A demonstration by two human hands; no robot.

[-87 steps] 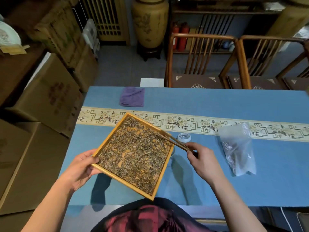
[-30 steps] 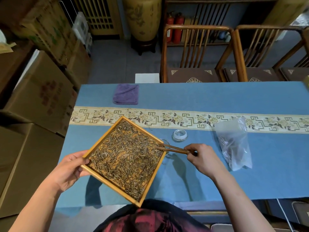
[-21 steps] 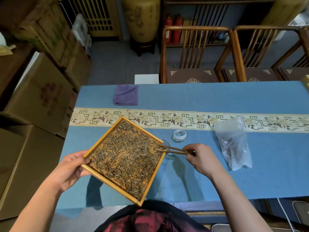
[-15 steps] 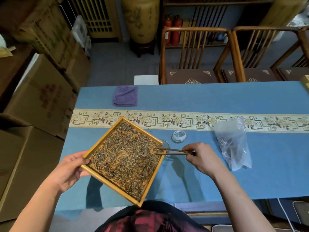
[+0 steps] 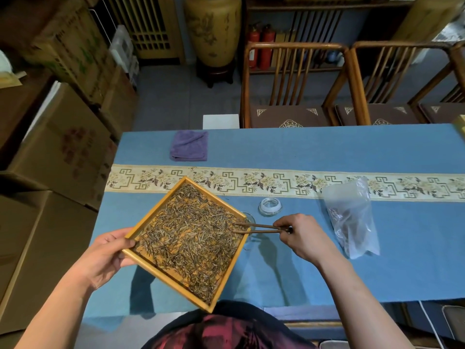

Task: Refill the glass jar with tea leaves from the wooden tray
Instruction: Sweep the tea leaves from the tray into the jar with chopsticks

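My left hand [image 5: 105,255] grips the left corner of a square wooden tray [image 5: 176,197], held above the table and covered with dry tea leaves [image 5: 188,238]. My right hand [image 5: 299,235] pinches a pair of dark wooden tongs [image 5: 259,228] whose tips lie among the leaves at the tray's right corner. The clear glass jar [image 5: 251,219] stands on the table just under that corner, mostly hidden by the tray. Its glass lid [image 5: 270,206] lies a little behind it.
A clear plastic bag [image 5: 352,217] lies on the blue tablecloth [image 5: 327,152] to the right. A folded purple cloth [image 5: 189,145] sits at the far left. Wooden chairs [image 5: 292,84] stand behind the table, cardboard boxes [image 5: 57,147] on the left.
The tongs have swung from a slant to nearly level, their tips staying at the tray's right corner. The tray and my left hand have barely moved.
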